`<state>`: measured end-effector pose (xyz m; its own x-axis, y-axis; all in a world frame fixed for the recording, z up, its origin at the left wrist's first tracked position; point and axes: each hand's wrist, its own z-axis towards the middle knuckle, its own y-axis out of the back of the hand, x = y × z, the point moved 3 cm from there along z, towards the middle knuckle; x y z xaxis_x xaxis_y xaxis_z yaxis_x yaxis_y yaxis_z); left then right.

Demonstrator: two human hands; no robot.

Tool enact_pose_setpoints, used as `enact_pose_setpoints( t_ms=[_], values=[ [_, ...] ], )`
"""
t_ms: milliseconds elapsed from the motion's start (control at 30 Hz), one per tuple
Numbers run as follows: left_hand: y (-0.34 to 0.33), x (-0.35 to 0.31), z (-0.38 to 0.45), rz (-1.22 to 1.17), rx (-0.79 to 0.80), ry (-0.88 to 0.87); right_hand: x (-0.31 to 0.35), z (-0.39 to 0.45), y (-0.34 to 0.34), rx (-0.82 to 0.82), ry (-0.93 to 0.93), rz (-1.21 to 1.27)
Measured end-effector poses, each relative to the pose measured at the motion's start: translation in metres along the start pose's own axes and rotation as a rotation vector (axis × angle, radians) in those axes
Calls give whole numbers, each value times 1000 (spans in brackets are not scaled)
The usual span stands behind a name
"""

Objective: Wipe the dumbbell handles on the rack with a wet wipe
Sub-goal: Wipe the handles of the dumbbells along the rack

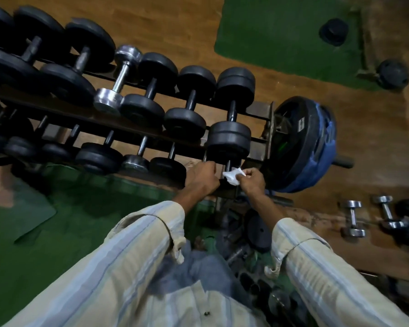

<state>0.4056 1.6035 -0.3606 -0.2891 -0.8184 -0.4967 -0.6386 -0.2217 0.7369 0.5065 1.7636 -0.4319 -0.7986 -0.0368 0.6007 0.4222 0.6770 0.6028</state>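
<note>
A two-tier metal rack (137,128) runs from the upper left to the centre, loaded with black dumbbells and one chrome dumbbell (118,81). At the right end of the lower tier, my right hand (252,181) pinches a crumpled white wet wipe (232,177) against a dark dumbbell handle (228,164), just below the large black dumbbell (230,123) of the upper tier. My left hand (202,177) is curled over the front end of the neighbouring lower dumbbell, whose thin handle (205,156) shows above the knuckles. What the left fingers enclose is hidden.
A stack of weight plates with a blue one (316,147) leans at the rack's right end. Small chrome dumbbells (354,218) lie on the wooden floor at right. Loose plates and bars (257,230) clutter the floor under my arms. Green mats (281,31) lie beyond and at left.
</note>
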Motion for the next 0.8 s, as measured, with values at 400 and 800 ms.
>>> enact_pose_setpoints(
  t_ms=[400, 800],
  values=[
    [-130, 66, 133, 412, -9, -299, -97, 115, -78, -149, 51, -269],
    [-229, 100, 188, 598, 90, -394, -130, 169, -130, 113, 389, -628]
  ],
)
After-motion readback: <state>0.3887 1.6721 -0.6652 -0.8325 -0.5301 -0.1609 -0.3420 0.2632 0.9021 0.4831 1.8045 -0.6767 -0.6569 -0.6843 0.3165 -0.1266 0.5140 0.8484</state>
